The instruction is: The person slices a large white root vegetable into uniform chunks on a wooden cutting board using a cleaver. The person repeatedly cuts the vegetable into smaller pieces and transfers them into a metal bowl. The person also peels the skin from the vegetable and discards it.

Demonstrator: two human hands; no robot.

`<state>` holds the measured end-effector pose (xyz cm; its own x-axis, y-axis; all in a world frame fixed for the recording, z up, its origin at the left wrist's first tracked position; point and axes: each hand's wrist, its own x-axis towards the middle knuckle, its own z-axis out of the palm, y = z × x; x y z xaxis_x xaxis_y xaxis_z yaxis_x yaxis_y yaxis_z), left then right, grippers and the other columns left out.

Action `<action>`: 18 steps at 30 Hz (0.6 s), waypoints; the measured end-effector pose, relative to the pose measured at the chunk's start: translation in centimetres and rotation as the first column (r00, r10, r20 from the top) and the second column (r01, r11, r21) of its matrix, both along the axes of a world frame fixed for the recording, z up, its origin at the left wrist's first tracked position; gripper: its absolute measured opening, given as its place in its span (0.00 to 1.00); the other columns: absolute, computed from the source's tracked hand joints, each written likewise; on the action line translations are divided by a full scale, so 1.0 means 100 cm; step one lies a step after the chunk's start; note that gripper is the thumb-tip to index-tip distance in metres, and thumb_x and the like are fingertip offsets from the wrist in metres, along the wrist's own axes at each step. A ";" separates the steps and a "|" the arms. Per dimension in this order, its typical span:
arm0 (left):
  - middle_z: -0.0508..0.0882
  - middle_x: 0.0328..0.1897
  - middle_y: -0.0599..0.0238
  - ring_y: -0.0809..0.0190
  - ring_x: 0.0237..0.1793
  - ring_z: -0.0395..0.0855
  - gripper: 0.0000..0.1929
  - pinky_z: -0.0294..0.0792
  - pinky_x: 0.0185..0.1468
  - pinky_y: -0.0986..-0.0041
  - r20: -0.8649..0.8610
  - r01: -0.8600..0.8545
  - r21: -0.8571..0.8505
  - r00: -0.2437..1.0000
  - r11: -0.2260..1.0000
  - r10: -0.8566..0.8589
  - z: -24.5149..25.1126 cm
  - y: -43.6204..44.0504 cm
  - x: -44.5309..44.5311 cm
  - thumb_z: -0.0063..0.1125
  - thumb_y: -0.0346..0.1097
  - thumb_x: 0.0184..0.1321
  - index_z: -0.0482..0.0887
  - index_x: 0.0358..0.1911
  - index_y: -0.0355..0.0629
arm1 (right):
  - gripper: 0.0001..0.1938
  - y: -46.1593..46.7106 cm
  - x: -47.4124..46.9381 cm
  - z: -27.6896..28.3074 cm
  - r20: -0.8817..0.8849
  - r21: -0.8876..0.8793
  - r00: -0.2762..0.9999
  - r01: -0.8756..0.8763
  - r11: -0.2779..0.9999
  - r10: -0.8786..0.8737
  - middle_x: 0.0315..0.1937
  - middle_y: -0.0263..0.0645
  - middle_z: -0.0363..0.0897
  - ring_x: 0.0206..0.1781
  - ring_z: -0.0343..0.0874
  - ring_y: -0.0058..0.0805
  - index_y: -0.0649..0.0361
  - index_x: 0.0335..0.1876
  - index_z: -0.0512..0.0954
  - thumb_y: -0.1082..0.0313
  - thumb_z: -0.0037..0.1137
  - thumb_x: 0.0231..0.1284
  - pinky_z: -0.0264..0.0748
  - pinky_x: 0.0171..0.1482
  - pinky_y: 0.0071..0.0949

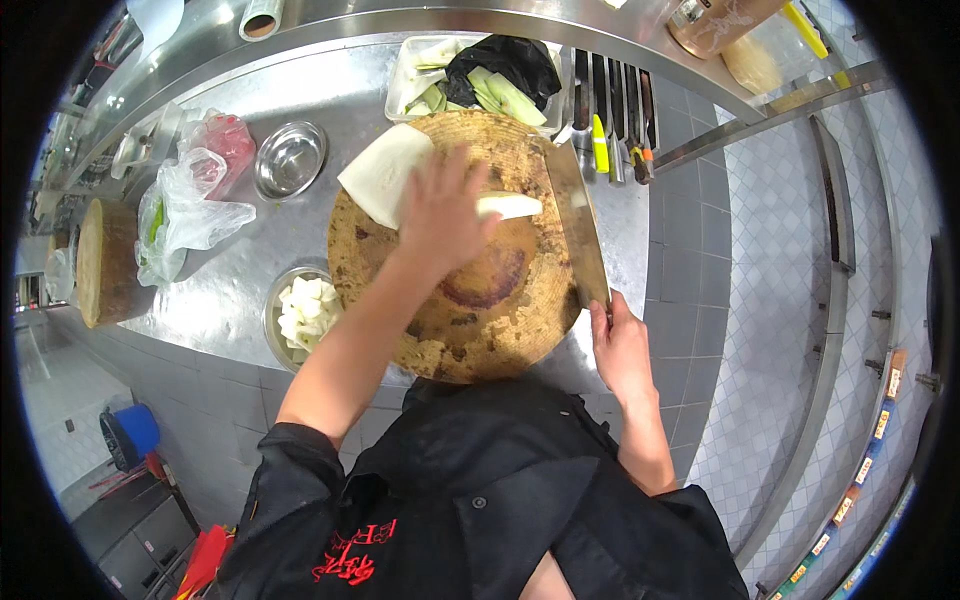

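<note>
My left hand [446,210], slightly blurred, is spread palm down at the pale vegetable pieces on a round wooden chopping block [480,330]. A broad white slab [386,169], perhaps winter melon, lies by its fingertips on the left. On the other side, a narrower pale wedge [514,205] sits next to the thumb. Whether the palm presses on them I cannot tell. My right hand [622,341] grips a cleaver [577,217] near the block's right edge, its long blade pointing away from me. The handle is mostly hidden in the fingers.
White diced pieces fill a metal bowl [271,315] at left. Behind the block, a plastic tub [394,97] holds green peelings and a black bag [506,64]. Several knives [615,112] lie at back right. Plastic bags [191,195] and a small steel bowl [291,160] rest leftward. A steel shelf [450,19] crosses overhead.
</note>
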<state>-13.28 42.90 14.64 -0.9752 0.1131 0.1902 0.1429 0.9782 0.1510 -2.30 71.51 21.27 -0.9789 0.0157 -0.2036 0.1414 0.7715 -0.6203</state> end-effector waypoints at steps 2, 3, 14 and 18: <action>0.77 0.73 0.56 0.45 0.72 0.74 0.34 0.69 0.75 0.46 0.125 0.172 0.267 0.969 0.948 -0.211 -0.011 0.019 0.010 0.71 0.42 0.64 0.76 0.75 0.49 | 0.12 0.003 -0.003 -0.002 -0.017 0.005 0.999 -0.039 0.999 0.039 0.30 0.58 0.84 0.32 0.85 0.60 0.66 0.54 0.78 0.63 0.56 0.84 0.78 0.37 0.48; 0.79 0.70 0.57 0.46 0.69 0.76 0.33 0.70 0.73 0.49 0.052 0.179 0.223 0.979 0.958 -0.195 -0.014 0.022 0.018 0.71 0.41 0.63 0.77 0.73 0.49 | 0.12 0.006 -0.006 -0.003 0.000 0.035 0.999 -0.038 0.999 0.038 0.29 0.58 0.84 0.32 0.85 0.59 0.66 0.54 0.78 0.62 0.55 0.84 0.79 0.37 0.48; 0.80 0.67 0.63 0.48 0.64 0.77 0.24 0.71 0.69 0.53 -0.032 -0.006 0.363 0.999 0.932 0.019 0.011 0.032 0.187 0.68 0.33 0.59 0.85 0.62 0.45 | 0.13 0.042 -0.014 0.018 0.018 0.073 0.892 -0.452 0.889 0.452 0.30 0.58 0.85 0.36 0.86 0.64 0.63 0.48 0.80 0.60 0.54 0.83 0.79 0.36 0.54; 0.79 0.72 0.62 0.48 0.67 0.77 0.23 0.72 0.70 0.57 0.056 0.232 0.371 0.961 0.899 -0.271 0.025 0.001 0.173 0.67 0.28 0.59 0.86 0.61 0.43 | 0.11 0.035 0.002 0.027 0.018 0.234 0.823 -0.556 0.798 0.568 0.31 0.54 0.87 0.35 0.88 0.62 0.59 0.50 0.80 0.59 0.54 0.83 0.84 0.38 0.56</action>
